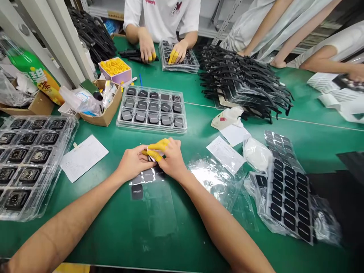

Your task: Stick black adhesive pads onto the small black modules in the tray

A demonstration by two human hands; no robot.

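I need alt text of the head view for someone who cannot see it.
A left hand and a right hand with yellow finger covers meet around a small, mostly hidden item, above a clear sheet with dark squares on a green table. Beyond lies a tray of dark pieces.

Small piece [152, 156] is pinched between left hand [134, 162] and right hand [172, 158], mostly hidden by fingers. Yellow covers [159, 146] are worn on right-hand fingers. Clear label sheet [162, 216] is laid beneath on green table [113, 235]. Compartment tray [150, 129], loaded with dark squares [153, 106], is placed beyond. Second tray [179, 69] is touched by co-worker [162, 21].
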